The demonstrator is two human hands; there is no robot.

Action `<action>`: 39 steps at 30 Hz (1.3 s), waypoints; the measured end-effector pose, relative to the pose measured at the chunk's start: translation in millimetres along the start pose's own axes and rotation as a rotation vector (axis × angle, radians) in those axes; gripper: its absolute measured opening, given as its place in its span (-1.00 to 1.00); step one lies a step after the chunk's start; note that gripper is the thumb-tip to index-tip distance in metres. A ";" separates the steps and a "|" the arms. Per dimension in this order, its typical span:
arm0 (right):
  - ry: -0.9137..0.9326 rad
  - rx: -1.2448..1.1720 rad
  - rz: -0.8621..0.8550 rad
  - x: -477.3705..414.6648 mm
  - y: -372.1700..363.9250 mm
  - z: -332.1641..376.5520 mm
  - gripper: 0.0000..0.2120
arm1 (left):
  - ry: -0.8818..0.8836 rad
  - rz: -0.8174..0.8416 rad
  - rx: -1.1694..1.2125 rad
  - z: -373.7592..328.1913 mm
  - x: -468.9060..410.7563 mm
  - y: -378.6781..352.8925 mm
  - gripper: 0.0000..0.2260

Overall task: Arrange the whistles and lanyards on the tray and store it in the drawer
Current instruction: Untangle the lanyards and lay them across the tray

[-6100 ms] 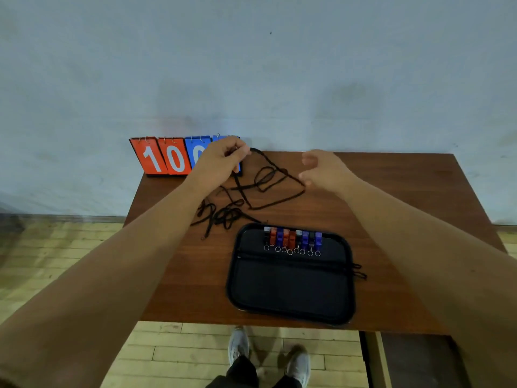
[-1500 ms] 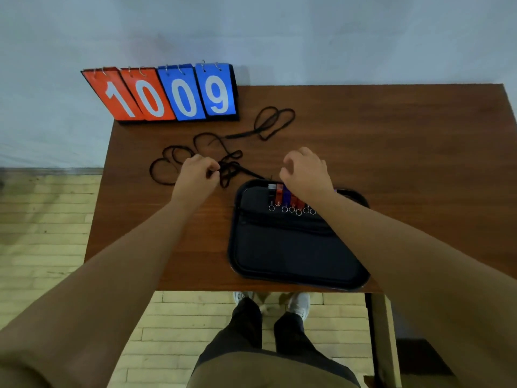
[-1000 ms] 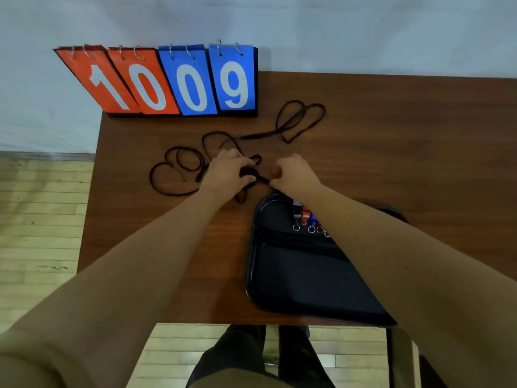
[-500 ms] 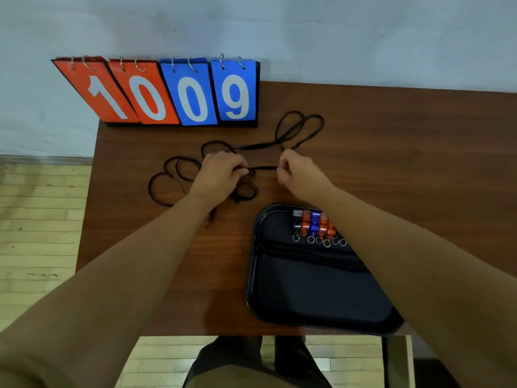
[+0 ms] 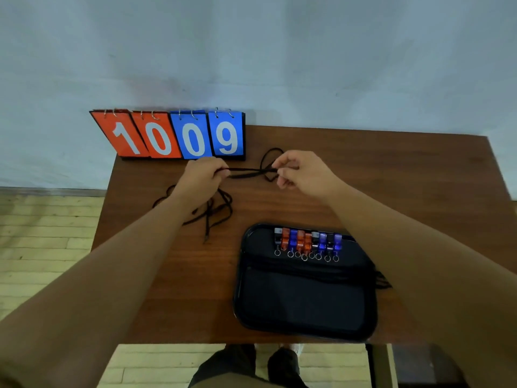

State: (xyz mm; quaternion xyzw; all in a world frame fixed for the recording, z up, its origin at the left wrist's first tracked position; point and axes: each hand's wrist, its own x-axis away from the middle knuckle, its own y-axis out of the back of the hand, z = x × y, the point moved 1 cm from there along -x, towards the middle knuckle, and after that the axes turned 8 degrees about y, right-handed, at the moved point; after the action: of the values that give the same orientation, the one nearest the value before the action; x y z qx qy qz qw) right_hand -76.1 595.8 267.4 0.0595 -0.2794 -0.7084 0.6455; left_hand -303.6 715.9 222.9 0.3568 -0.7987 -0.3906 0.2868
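Running left to right just above the desk's far half, one black lanyard [image 5: 249,172] is drawn into a nearly straight, doubled strand between the two hands. The left hand [image 5: 205,176] closes its curled fingers round one end, and the right hand [image 5: 300,175] pinches the other between thumb and forefinger. A slack loop of the same cord trails toward the far edge beyond the right hand. The strand's long axis lies roughly parallel to the desk's far edge, and so also to the long side of the black tray [image 5: 302,303].

That tray sits at the near edge, right of centre, directly nearward from the grip and under the right forearm, so the right hand is the nearer one to it. A row of orange, blue and dark whistles [image 5: 306,242] lines its far side, rings pointing nearward. Below them a dark band crosses the tray, with cord ends poking past its right rim. It is probably lanyards already laid down, though black on black is hard to read.

The likely move is to carry the strand nearward, keeping it level, and lay it beside that band.

A tangle of loose cords [image 5: 221,208] lies under the left wrist toward the left edge of the desk [image 5: 405,191]. A flip scoreboard [image 5: 173,135] reading 1009 stands at the far left corner.
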 end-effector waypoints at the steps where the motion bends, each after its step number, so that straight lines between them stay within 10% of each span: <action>1: -0.007 0.067 -0.034 3.9 6.6 -2.2 -0.81 | 0.028 -0.003 -0.025 0.2 1.9 3.9 -0.87; 7: -0.152 0.448 -0.218 32.8 47.1 -30.8 -0.81 | 0.193 -0.014 0.076 -11.2 21.2 24.5 -0.89; 23: -0.229 0.439 -0.222 97.8 60.0 -29.5 -0.76 | 0.133 0.197 0.454 -104.3 74.4 55.3 -0.82; 30: 0.042 -0.672 0.102 115.2 27.8 26.2 -0.57 | -0.075 0.298 0.483 -163.2 92.6 61.2 -0.79; 39: 0.132 -0.486 0.052 138.6 34.1 24.8 -0.78 | 0.113 0.086 0.489 -141.2 106.5 59.2 -0.86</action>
State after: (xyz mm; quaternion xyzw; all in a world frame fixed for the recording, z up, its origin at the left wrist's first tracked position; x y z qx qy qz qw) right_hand -79.2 471.9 342.6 -0.0585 -0.0596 -0.7326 0.6755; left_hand -281.8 598.1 365.9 0.4024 -0.8666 -0.1527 0.2524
